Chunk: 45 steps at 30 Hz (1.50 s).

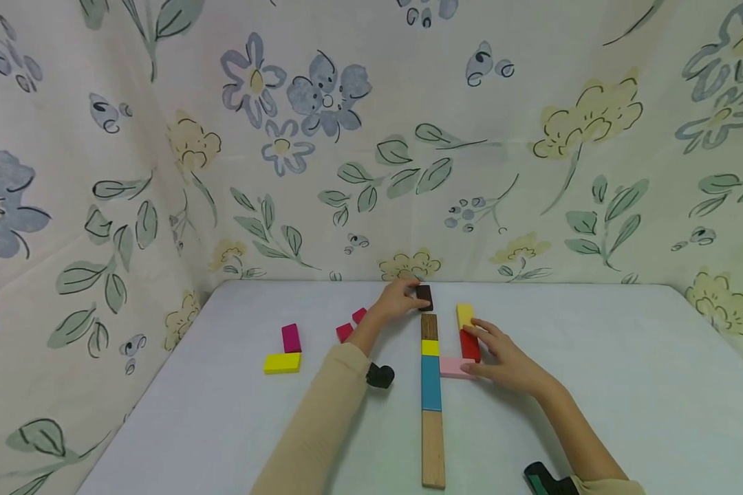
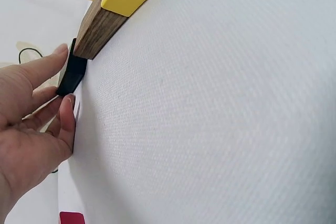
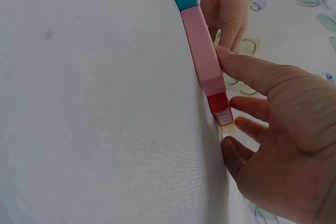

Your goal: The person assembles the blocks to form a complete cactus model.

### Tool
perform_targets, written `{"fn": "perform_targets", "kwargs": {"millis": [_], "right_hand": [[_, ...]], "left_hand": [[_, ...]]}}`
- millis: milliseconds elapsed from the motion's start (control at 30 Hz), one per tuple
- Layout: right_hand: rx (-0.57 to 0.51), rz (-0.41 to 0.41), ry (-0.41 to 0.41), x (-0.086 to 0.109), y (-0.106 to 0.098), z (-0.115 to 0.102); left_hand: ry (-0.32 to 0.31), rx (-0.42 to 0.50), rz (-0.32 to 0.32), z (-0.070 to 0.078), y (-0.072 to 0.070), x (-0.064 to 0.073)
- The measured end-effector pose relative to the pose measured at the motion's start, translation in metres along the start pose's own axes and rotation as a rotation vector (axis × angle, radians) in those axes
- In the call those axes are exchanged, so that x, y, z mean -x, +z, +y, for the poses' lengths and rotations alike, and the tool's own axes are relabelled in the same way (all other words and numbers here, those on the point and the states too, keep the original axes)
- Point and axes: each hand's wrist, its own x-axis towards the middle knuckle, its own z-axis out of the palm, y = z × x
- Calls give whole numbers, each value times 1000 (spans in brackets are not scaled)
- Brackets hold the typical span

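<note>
My left hand point(image 1: 399, 298) pinches a dark, nearly black block point(image 1: 424, 298) at the far end of a straight row. In that row lie a brown wood-grain block point(image 1: 430, 327), a small yellow block point(image 1: 430, 347), a blue block point(image 1: 431, 383) and a light wooden block point(image 1: 433, 449). To the right, a pink block point(image 1: 453, 367) sticks out sideways from the blue one. Beyond it lie a red block point(image 1: 469, 345) and a yellow block point(image 1: 464, 315), end to end. My right hand point(image 1: 506, 356) spreads beside these, thumb on the pink block, fingertips by the red one.
On the left lie a magenta block point(image 1: 291, 337) and a yellow block point(image 1: 282, 364), corner to corner. Small crimson blocks point(image 1: 344, 333) sit near my left forearm. A floral cloth point(image 1: 359, 137) hangs behind the white table point(image 1: 223, 412).
</note>
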Motion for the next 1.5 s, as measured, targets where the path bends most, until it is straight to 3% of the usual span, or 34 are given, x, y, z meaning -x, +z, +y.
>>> {"fn": "perform_targets", "kwargs": {"millis": [667,967,1500], "right_hand": [[6,-4,5,0,-1,-3],[33,-3,18,0,-3,-6],[18,-2,18,0,-1,-3]], "left_hand": [[71,-31,0,-6,1,-2],[32,16,-18,-4,0,4],[45,3,-35,-11,1,4]]}}
